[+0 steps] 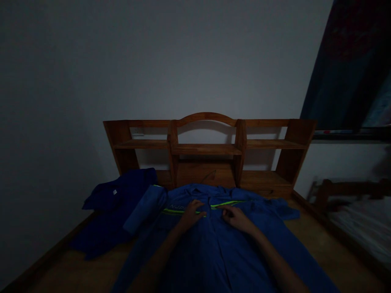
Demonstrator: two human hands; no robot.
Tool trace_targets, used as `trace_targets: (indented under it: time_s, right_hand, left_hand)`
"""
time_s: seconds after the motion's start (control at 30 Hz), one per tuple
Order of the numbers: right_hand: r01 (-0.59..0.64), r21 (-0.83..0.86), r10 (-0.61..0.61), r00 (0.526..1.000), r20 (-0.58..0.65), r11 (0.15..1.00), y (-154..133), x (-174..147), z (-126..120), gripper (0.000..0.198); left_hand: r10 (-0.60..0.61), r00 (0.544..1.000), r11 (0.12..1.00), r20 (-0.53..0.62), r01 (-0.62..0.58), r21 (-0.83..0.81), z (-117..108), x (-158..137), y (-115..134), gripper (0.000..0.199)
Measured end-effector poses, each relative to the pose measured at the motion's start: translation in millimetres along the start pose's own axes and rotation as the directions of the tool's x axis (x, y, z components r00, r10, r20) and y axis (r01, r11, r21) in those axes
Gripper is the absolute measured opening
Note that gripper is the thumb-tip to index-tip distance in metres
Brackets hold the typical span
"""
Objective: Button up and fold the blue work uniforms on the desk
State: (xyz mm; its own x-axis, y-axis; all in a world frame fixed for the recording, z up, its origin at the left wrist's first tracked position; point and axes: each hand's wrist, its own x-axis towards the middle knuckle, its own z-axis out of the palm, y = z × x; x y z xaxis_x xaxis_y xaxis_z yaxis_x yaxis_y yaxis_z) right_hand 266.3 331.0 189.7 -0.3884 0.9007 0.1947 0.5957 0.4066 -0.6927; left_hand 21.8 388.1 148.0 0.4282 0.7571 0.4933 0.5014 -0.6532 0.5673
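A blue long-sleeved work jacket (198,248) lies spread out, front up, with its collar at the far end. Yellow-green stripes cross its chest, and pale lettering sits above the left-hand stripe. Over the chest, just left of the front opening, my left hand (190,215) rests with curved fingers and the thumb apart from the index finger. My right hand (237,219) is on the other side of the opening, its index finger stretched toward the stripe and the other fingers bent. I see no cloth gripped in either hand. The dim light blurs fine detail.
Left of the jacket lies a darker blue garment (106,215) with a small white tag. Behind stands a wooden headboard with shelves (207,149) against a pale wall (195,61). A dark curtain (345,73) hangs at right, above another wooden bed frame (351,189).
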Motion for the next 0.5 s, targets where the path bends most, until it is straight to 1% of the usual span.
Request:
trace_targets:
  time_s: [0.07, 0.13, 0.2, 0.27, 0.37, 0.43, 0.5]
  right_hand:
    - [0.021, -0.056, -0.023, 0.999, -0.029, 0.998, 1, 1, 2, 0.053]
    - [0.033, -0.146, -0.041, 0.998, -0.054, 0.989, 3, 3, 8, 0.053]
    - [0.029, -0.231, -0.047, 0.996, -0.072, 0.973, 3, 3, 15, 0.052]
    - [0.013, -0.288, -0.035, 0.997, -0.072, 0.957, 3, 4, 20, 0.051]
    - [-0.053, -0.382, 0.035, 0.998, -0.056, 0.923, -3, 7, 23, 0.05]
    - [-0.113, -0.466, 0.096, 0.994, -0.061, 0.878, -8, 12, 23, 0.049]
    - [-0.147, -0.521, 0.133, 0.989, -0.065, 0.841, -13, 19, 24, 0.047]
  left_hand:
    - [0.005, 1.0, 0.998, -0.006, -0.005, 0.059, -1, 1, -3, 0.036]
    - [0.011, 1.0, 0.995, 0.007, -0.012, 0.098, -2, 0, -4, 0.038]
    - [0.016, 0.999, 0.993, 0.044, -0.021, 0.116, -3, -2, -4, 0.043]
    - [0.021, 0.995, 0.991, 0.098, -0.033, 0.128, -4, -4, -3, 0.054]
    - [-0.005, 0.99, 0.991, 0.139, -0.014, 0.136, -4, -8, -1, 0.067]
    - [-0.036, 0.989, 0.991, 0.141, 0.018, 0.133, -5, -9, 2, 0.071]
    - [-0.06, 0.989, 0.991, 0.139, 0.042, 0.127, -7, -11, 5, 0.072]
